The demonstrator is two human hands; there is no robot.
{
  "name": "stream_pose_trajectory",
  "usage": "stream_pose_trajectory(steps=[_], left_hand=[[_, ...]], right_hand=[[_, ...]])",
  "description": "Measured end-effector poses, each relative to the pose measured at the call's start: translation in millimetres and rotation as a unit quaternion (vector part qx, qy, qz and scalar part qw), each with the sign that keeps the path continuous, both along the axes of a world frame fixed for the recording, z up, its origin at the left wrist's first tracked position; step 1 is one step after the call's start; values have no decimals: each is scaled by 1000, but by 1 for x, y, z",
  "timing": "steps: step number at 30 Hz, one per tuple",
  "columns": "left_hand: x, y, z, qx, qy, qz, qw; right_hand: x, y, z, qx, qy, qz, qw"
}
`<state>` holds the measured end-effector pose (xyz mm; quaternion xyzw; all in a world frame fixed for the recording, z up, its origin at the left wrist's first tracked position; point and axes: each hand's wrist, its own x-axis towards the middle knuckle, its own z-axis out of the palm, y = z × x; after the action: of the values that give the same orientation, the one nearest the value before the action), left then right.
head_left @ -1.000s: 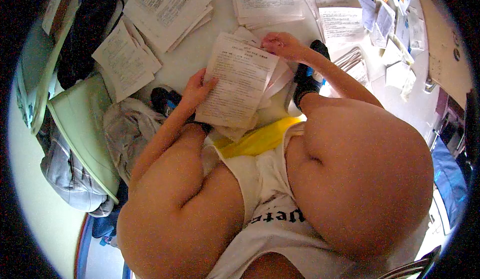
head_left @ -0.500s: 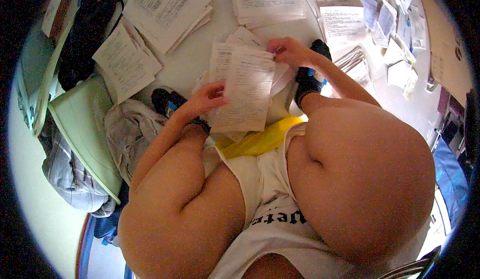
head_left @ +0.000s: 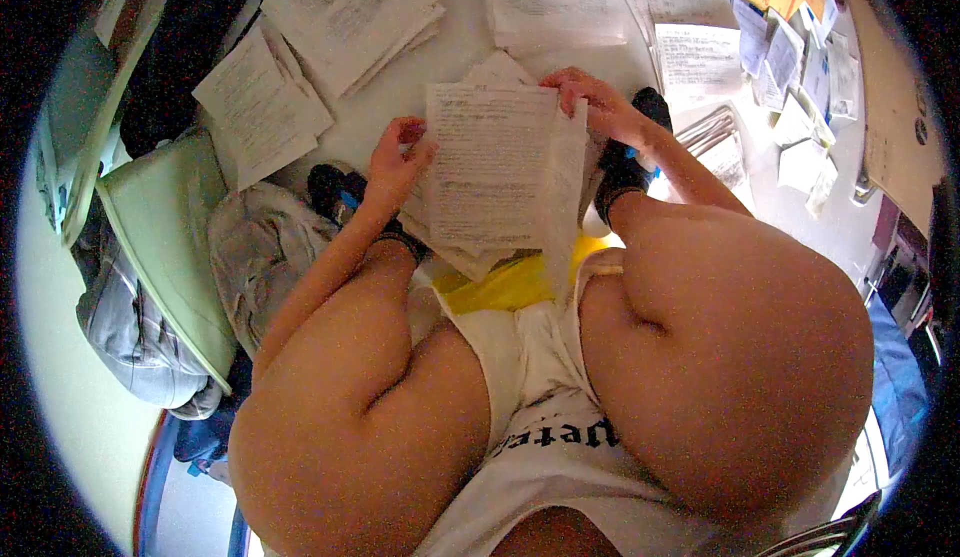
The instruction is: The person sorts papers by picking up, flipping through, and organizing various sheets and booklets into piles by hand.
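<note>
A sheet of printed paper is pinched at its top corner by my right hand. That sheet stands tilted, seen nearly edge-on. Left of it a flat printed page faces up on a loose stack, its lines of text too small to read. My left hand is beside the page's left edge, its fingers loosely curled and apart, holding nothing I can see. More paper sheets stick out behind the page. Something yellow lies under the near end of the papers.
Piles of printed sheets lie at the far left, with another pile at the back. Envelopes and small papers spread at the right by a cardboard box. A black bag and grey cloth are at the left.
The held sheet has swung right and tilted up, showing the page beneath it. My left hand has come off the sheet and moved left and away from me; my right hand keeps its grip.
</note>
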<state>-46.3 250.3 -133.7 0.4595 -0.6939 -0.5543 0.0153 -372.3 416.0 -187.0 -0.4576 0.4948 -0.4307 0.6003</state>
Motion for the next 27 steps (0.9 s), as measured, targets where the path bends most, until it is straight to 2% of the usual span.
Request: stream_pose_trajectory(steps=[2,5,8,10,14,17,20,24,25,27], left_hand=[[1,0,-10,17,11,-1,1000],[7,1,-24,-5,34,13,999],[-2,-1,-7,-35,52,5,998],[-9,-3,4,-13,3,26,1000],[2,-8,-13,13,17,62,998],[3,-9,-8,-15,-6,89,996],[6,-9,-6,-30,-36,133,990],[16,-12,-23,-52,-44,125,990],[17,-13,-25,-49,-38,128,990],[20,-14,-27,-47,-40,128,990]], right_hand=[[2,-1,-2,-6,40,-6,999],[16,-15,23,12,124,-31,992],[23,-21,30,21,72,-56,996],[19,-18,7,-83,141,-11,986],[22,-19,21,-27,73,-34,996],[12,-18,26,-91,116,-12,989],[4,-14,32,39,12,-27,999],[1,-13,26,111,-67,-64,990],[1,-15,29,32,38,-29,998],[0,-17,31,-48,141,7,989]])
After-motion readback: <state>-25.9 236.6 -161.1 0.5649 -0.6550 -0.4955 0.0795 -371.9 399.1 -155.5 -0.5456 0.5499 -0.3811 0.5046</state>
